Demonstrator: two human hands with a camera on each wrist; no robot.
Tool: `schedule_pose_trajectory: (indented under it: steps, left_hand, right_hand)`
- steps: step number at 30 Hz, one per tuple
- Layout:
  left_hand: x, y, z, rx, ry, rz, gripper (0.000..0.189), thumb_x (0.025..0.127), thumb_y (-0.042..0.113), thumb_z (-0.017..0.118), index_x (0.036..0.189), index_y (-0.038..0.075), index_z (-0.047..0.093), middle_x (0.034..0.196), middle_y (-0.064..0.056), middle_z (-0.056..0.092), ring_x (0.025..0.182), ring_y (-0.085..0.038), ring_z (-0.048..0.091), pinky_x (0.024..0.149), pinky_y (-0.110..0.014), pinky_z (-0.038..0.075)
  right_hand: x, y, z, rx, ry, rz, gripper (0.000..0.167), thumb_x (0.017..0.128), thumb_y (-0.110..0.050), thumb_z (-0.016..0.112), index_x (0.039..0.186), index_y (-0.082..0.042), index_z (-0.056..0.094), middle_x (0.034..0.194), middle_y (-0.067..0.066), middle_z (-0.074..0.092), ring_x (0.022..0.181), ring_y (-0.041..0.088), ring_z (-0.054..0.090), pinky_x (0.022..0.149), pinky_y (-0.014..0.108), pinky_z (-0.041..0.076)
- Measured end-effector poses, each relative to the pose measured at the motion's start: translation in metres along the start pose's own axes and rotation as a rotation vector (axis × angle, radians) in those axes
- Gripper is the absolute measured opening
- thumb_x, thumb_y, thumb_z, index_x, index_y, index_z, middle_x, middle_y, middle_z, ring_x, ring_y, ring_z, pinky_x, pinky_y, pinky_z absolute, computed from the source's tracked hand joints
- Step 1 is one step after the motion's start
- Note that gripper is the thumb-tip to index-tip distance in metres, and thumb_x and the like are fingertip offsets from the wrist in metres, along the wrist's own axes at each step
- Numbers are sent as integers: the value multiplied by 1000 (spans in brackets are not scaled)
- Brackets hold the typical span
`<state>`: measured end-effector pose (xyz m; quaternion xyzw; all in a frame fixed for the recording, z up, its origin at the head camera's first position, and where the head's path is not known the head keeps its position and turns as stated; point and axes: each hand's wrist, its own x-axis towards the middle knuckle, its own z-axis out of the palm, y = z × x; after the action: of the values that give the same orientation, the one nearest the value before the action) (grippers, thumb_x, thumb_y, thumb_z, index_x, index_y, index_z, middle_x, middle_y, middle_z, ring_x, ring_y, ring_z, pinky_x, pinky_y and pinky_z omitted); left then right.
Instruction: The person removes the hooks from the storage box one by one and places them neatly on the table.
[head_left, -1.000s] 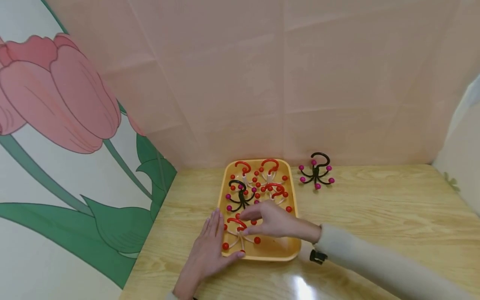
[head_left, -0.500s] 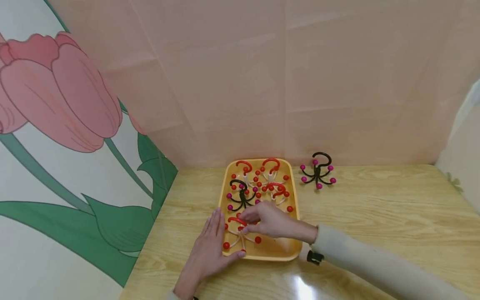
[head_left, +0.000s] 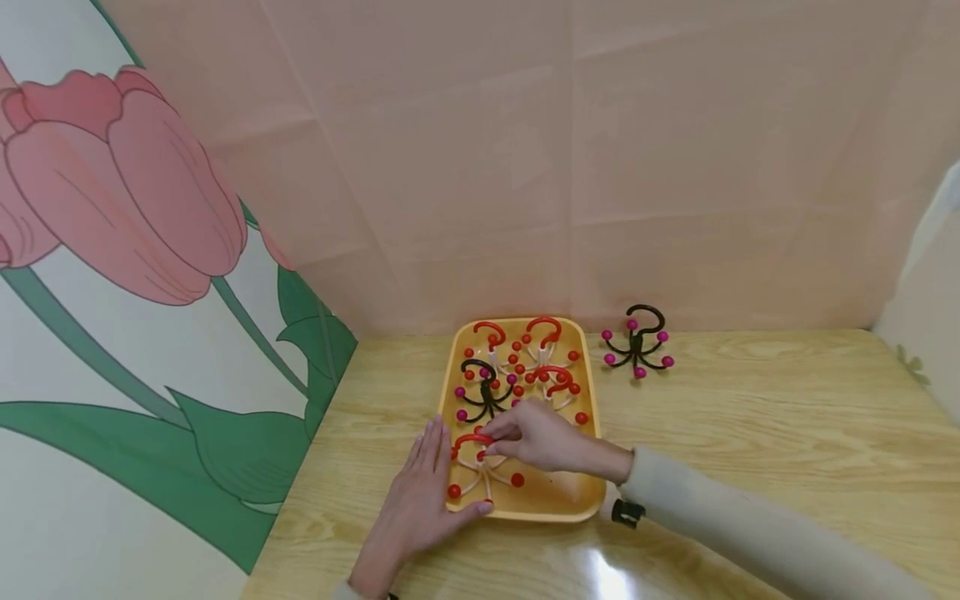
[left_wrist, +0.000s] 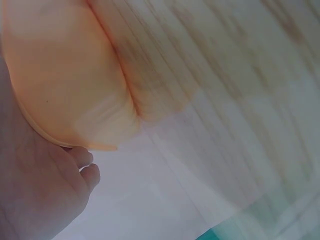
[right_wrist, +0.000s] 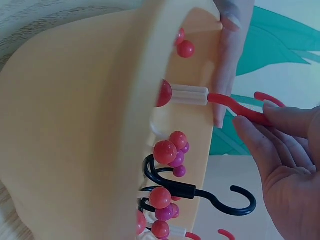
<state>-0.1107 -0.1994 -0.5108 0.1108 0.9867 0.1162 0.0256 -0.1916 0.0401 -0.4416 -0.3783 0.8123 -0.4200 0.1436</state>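
1. A person's right hand (head_left: 542, 437) grasps the curved red hook of a red-and-white piece (head_left: 482, 467), pinched between thumb and fingers.
2. The piece stands at the near left of a yellow tray (head_left: 555, 493), its pale legs spread and tipped with red balls.
3. The left hand (head_left: 420, 500) braces the tray's near left corner, holding nothing, its fingers straight along the side and its thumb at the near rim.
4. Just beyond the gripped piece, a black hooked piece (head_left: 487, 395) with purple balls stands in the tray.
5. Three more red-hooked pieces (head_left: 543, 357) share the tray, two at its far end and one right of the black piece.
6. A second black piece (head_left: 637, 348) stands outside on the wood-grain desk (head_left: 787, 408), right of the tray.
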Motion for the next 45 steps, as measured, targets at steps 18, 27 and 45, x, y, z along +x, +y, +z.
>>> schedule_pose_trajectory:
  steps: [18, 27, 45]
  left_hand:
    - [2, 0, 1, -1, -2, 2, 126, 85, 92, 49, 169, 6, 11, 179, -11, -2, 168, -26, 1, 135, -47, 19]
    - [3, 0, 0, -5, -23, -16, 127, 85, 96, 40, 169, 7, 7, 179, -9, -6, 168, -27, 1, 136, -46, 17]
    - [0, 1, 1, 16, -10, -16, 128, 84, 93, 47, 169, 7, 9, 179, -11, -2, 168, -30, 6, 135, -46, 19]
  right_hand:
    - [-3, 2, -5, 63, -14, 9, 24, 96, -10, 76, 120, -8, 80, 117, 9, 81, 100, 14, 80, 83, 21, 64]
    - [-10, -4, -12, 84, 2, 2, 25, 96, -11, 77, 121, -9, 79, 117, 10, 81, 103, 17, 80, 85, 23, 64]
    - [-32, -19, -48, 131, 118, 6, 24, 96, -15, 78, 119, -8, 80, 112, 12, 82, 94, 12, 81, 72, 21, 64]
